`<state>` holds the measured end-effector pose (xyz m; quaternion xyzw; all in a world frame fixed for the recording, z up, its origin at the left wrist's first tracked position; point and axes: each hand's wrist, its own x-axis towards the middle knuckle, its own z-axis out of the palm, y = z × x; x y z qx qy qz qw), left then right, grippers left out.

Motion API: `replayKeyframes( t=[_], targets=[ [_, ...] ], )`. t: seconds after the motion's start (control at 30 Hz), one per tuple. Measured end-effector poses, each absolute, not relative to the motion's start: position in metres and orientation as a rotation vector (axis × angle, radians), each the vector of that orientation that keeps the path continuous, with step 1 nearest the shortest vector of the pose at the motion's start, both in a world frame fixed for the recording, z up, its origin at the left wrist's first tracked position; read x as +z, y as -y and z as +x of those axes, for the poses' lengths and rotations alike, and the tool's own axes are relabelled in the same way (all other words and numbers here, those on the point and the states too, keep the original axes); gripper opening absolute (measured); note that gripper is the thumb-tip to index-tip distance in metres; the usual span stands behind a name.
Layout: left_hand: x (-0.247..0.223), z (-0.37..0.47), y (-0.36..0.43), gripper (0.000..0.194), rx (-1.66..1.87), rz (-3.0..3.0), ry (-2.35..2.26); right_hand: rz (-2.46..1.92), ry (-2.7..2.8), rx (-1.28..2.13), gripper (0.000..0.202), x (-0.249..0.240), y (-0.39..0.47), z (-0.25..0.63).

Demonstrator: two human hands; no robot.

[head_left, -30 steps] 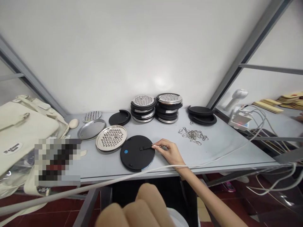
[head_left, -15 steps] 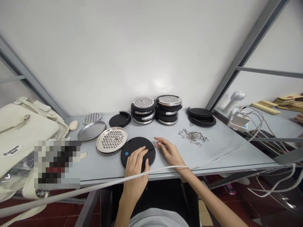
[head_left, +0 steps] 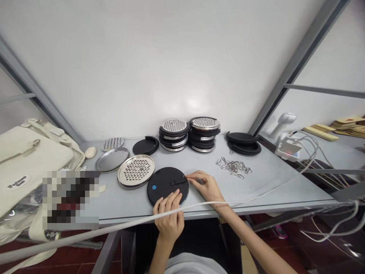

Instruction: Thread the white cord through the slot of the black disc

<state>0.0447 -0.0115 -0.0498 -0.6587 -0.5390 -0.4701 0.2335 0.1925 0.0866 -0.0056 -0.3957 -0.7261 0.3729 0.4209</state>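
Note:
A black round plate (head_left: 162, 186) with a blue dot and a slotted tab lies face up near the table's front edge. My left hand (head_left: 170, 217) grips its near rim, fingers on top. At its right rim, my right hand (head_left: 203, 184) pinches a small metal hook (head_left: 184, 176), mostly hidden by the fingertips, against the end of the slot. To the right lies a pile of similar wire hooks (head_left: 235, 166). A round grater disc (head_left: 136, 170) sits close to the plate's left side.
Two stacks of black-rimmed graters (head_left: 174, 135) (head_left: 203, 133) stand at the wall. Black round holders (head_left: 243, 146) lie at the back right, plain metal discs (head_left: 111, 160) at left. A white cable (head_left: 128, 225) crosses in front; a cream bag (head_left: 42, 152) sits at left.
My left hand has slid back toward the plate's near rim, uncovering the slotted tab. My right hand has brought the hook from beside the plate to its right rim.

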Motion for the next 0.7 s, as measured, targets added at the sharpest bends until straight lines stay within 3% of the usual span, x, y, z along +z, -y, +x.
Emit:
replayKeyframes(
  t=[0.37, 0.5, 0.7],
  targets=[
    [-0.053, 0.0444, 0.0108, 0.033, -1.293, -1.819, 1.466, -0.96, 1.787, 0.955, 0.03, -0.006, -0.0838, 0.1925],
    [-0.0528, 0.0448, 0.0105, 0.033, -1.301, -1.814, 1.458, -1.015, 1.804, 0.989, 0.02, -0.0059, -0.0851, 0.1924],
    [-0.0507, 0.0451, 0.0104, 0.033, -1.3, -1.802, 1.45, -1.068, 1.826, 0.953, 0.021, -0.0069, -0.0859, 0.1911]
  ],
)
